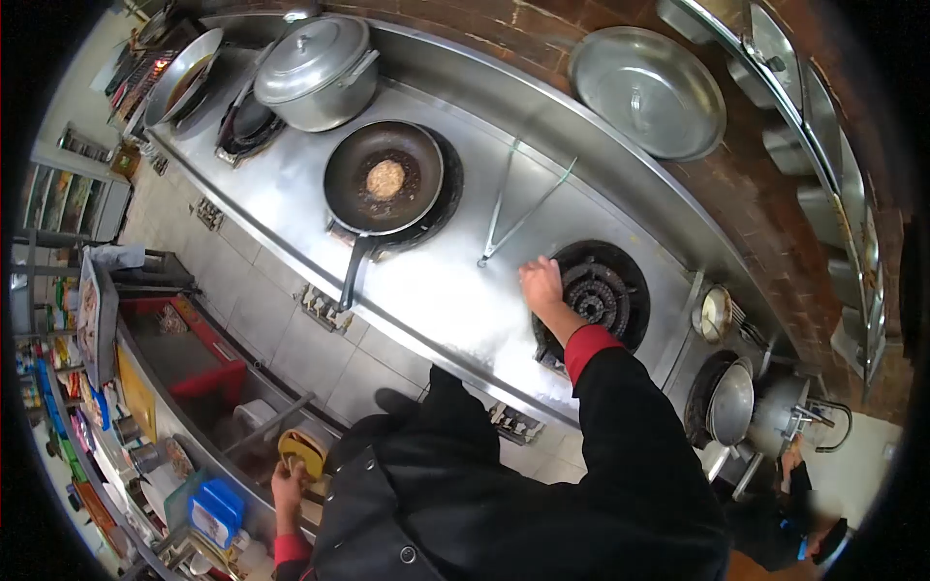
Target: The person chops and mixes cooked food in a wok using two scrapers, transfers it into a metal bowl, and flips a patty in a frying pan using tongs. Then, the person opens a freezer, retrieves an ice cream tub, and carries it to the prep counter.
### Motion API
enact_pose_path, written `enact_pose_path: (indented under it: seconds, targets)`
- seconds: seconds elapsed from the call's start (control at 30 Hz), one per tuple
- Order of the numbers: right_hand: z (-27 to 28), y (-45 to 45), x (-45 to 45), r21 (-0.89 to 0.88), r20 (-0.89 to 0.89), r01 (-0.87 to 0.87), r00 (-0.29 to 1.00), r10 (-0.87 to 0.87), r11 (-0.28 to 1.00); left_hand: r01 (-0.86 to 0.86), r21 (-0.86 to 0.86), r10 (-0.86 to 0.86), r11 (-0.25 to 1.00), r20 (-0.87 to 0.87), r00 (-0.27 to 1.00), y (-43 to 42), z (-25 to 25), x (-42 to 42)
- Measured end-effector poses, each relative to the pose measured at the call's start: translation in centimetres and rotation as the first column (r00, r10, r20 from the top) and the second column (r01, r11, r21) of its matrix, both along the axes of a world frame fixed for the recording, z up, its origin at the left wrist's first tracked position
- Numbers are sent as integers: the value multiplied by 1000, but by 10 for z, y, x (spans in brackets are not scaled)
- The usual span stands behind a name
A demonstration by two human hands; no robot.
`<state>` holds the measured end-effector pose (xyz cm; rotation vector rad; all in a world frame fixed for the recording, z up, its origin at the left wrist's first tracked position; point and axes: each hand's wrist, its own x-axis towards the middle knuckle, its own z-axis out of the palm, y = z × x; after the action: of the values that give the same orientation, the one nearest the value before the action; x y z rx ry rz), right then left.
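Note:
My right hand (541, 284) is over the steel stove top, between the tongs and the bare burner (596, 295). Its fingers are closed together, and whatever they may hold is hidden. A pair of metal tongs (496, 228) lies just beyond it, not touched. Low on the left, my left hand (288, 483) grips a small yellow container (304, 451) by its near edge. A dark frying pan (349, 208) sits on another burner, its black handle pointing toward me. One round browned patty (386, 179) lies in that pan.
A large lidded pot (320, 77) stands behind the pan, and a wide metal lid (647, 92) leans at the back wall. Smaller pans (729, 402) are on the right. Another person (790, 523) is at the lower right. A counter with a blue container (215, 511) lies left.

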<state>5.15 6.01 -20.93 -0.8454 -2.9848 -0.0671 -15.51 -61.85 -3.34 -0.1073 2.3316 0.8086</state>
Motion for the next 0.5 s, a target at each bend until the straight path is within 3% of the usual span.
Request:
enact_pose_path:
  seconds: [0.07,0.13,0.17,0.2,0.23,0.27,0.3,0.33,0.37,0.4,0.47,0.5]
  targets:
    - [7,14,3,-9,-47,-41,998,40,999,-184,1,183,983,131,974,4,4,3]
    - [15,35,3,1,1,7,1000,-7,1000,-101,127,97,987,41,994,16,-1,10]
    - [26,55,9,-98,-173,155,970,-170,983,-77,70,70,995,99,993,27,11,10]
    - [27,83,24,-324,-313,242,885,-345,915,-61,58,55,996,98,994,43,25,6]
    - [36,105,37,-331,-445,353,759,-475,875,-31,-37,36,999,145,989,57,33,-1]
    - [32,128,62,-227,-511,430,712,-483,874,3,-130,22,992,192,981,68,36,-7]
    - [2,157,94,-229,-562,483,644,-520,845,-50,-31,55,998,208,977,66,31,-16]
    - [-5,182,120,-313,-428,624,581,-692,716,46,-35,-42,998,119,992,21,-8,-37]
    - [-2,193,137,-350,-358,743,457,-814,571,33,-42,-27,999,136,990,20,-7,-56]
    - [-11,206,158,-287,-303,817,417,-857,500,18,-50,-10,999,152,988,28,-5,-68]
    - [-22,221,186,-387,-254,790,405,-878,476,51,-31,-48,998,101,994,113,49,-68]
    - [-22,222,189,-390,-251,794,396,-884,466,106,-40,-103,994,72,992,111,43,-80]
